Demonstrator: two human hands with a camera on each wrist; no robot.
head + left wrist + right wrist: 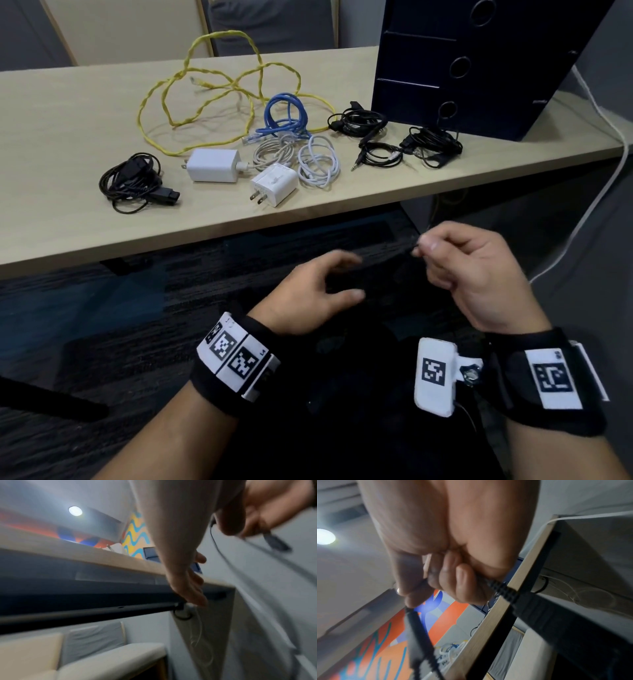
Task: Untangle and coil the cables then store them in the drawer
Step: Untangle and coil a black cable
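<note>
A black coiled cable (132, 183) is lying near the worktop's (68, 137) front edge at the left. Further right, a loose yellow cable (191, 102) is sprawling toward the back edge, with a blue cable (286, 116) beside it. Two white chargers (214, 165) and white cables (318, 161) are sitting in front of those. More black bundles (431, 144) are resting near the right end, just before a dark drawer unit (479, 68).

Below the front edge, the left hand (308, 298) is hovering with its fingers (346, 258) spread and relaxed, holding nothing. The right hand (479, 274) is pinching a thin black cable (418, 628), its fingers (464, 582) curled around it.
</note>
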